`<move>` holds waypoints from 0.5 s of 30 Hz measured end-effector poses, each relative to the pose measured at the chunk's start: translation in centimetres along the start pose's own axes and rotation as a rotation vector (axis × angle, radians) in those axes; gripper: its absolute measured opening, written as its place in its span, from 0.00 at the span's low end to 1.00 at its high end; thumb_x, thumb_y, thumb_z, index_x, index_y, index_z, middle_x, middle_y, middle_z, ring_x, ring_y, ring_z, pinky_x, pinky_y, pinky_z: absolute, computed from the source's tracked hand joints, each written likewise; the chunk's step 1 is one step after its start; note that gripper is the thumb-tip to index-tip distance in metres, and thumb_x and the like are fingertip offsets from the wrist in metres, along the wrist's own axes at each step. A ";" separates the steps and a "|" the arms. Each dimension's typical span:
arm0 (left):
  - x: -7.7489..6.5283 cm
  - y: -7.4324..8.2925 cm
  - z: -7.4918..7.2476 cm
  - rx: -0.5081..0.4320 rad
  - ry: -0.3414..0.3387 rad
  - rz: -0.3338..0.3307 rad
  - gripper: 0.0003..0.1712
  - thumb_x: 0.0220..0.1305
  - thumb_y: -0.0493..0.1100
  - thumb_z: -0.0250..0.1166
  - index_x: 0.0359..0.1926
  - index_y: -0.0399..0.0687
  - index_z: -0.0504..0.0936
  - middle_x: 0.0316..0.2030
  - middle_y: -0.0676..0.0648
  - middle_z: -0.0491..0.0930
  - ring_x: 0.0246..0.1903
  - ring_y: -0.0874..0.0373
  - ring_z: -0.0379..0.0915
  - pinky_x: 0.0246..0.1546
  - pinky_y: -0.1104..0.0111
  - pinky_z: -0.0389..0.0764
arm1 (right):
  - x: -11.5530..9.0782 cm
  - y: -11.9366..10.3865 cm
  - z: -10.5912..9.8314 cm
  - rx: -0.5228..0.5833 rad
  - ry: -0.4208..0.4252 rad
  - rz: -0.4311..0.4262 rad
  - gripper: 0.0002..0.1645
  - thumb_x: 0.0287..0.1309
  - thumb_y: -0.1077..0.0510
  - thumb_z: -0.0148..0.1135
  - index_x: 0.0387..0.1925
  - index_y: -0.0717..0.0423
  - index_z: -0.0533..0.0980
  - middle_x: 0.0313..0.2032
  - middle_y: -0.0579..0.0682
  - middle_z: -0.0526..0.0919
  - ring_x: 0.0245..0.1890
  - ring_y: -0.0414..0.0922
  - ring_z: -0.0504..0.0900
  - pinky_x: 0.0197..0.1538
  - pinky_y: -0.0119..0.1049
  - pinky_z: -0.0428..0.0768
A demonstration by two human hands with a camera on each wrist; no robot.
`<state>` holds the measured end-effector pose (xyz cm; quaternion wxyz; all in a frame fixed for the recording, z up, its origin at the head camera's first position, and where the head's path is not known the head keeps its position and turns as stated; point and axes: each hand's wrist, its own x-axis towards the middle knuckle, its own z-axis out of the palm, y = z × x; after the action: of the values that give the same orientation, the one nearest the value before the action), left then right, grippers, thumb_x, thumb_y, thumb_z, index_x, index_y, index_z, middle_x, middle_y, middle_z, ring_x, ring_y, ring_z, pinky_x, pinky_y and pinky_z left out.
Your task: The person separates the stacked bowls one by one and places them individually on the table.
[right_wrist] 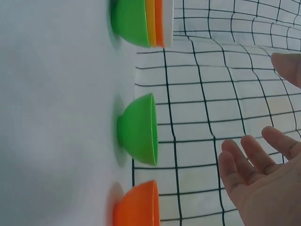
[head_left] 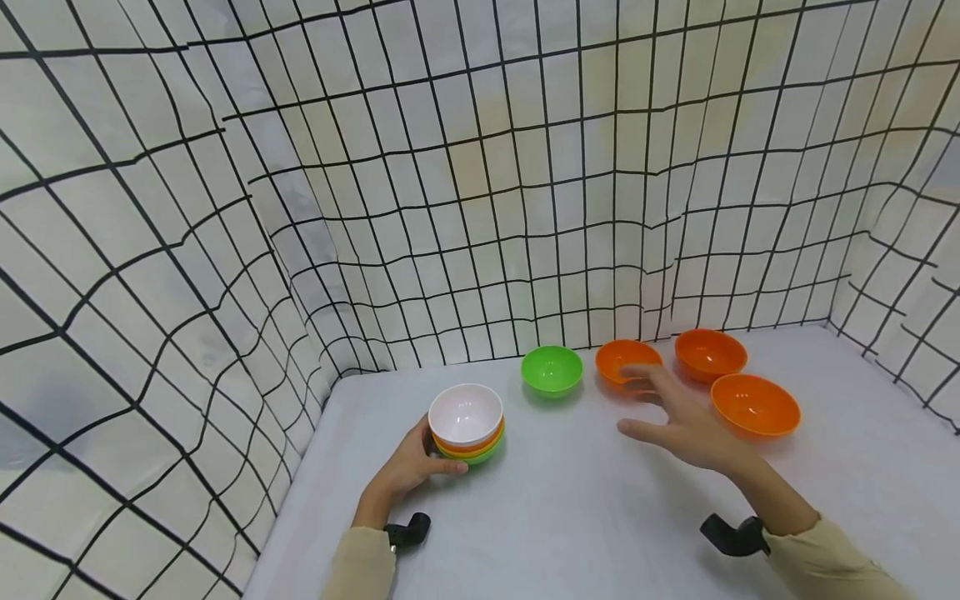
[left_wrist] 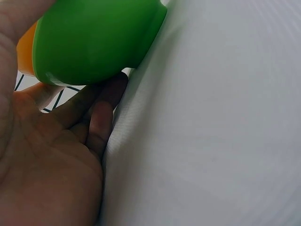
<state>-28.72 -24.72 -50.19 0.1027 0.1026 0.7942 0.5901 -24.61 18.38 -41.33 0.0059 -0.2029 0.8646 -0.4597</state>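
Observation:
My left hand [head_left: 408, 468] holds a stack of nested bowls [head_left: 468, 452] at its left side, thumb in front and fingers round the back. A white bowl [head_left: 465, 414] sits on top, over orange and yellow rims, with a green bowl [left_wrist: 99, 42] outermost at the bottom. In the left wrist view the fingers curve under the green wall, close to the table. My right hand [head_left: 686, 425] hovers above the table with fingers spread, holding nothing. It overlaps an orange bowl [head_left: 617, 357] in the head view; in the right wrist view it is apart from the bowls.
A single green bowl [head_left: 552, 372] stands upright near the table's back edge. Two more orange bowls, a rear one [head_left: 710, 355] and a nearer one [head_left: 756, 406], stand at the right. White walls with a black grid [head_left: 480, 183] enclose the white table [head_left: 555, 517].

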 end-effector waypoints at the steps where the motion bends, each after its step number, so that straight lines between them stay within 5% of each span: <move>1: 0.0 0.0 0.0 0.001 0.001 0.000 0.61 0.46 0.40 0.84 0.78 0.58 0.59 0.75 0.50 0.65 0.79 0.47 0.52 0.81 0.45 0.47 | 0.5 -0.3 0.6 0.017 -0.011 -0.002 0.45 0.62 0.43 0.71 0.73 0.48 0.59 0.72 0.56 0.66 0.71 0.65 0.67 0.65 0.64 0.77; 9: -0.1 0.1 0.1 -0.006 -0.010 0.006 0.61 0.46 0.39 0.84 0.78 0.57 0.59 0.75 0.49 0.64 0.79 0.48 0.50 0.81 0.46 0.46 | 4.3 -2.5 5.4 0.173 -0.104 -0.050 0.42 0.62 0.46 0.71 0.71 0.46 0.62 0.71 0.54 0.68 0.71 0.59 0.70 0.70 0.61 0.74; 15: 0.1 0.1 0.0 0.005 0.003 0.001 0.61 0.47 0.39 0.84 0.78 0.58 0.59 0.75 0.50 0.65 0.79 0.47 0.52 0.81 0.45 0.46 | 7.0 -3.5 8.9 0.281 -0.155 0.015 0.42 0.60 0.45 0.72 0.70 0.44 0.63 0.70 0.50 0.69 0.71 0.57 0.69 0.73 0.61 0.69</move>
<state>-28.75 -24.63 -50.13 0.1006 0.1024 0.7956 0.5886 -28.10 7.09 -42.44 0.1045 -0.2288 0.7902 -0.5589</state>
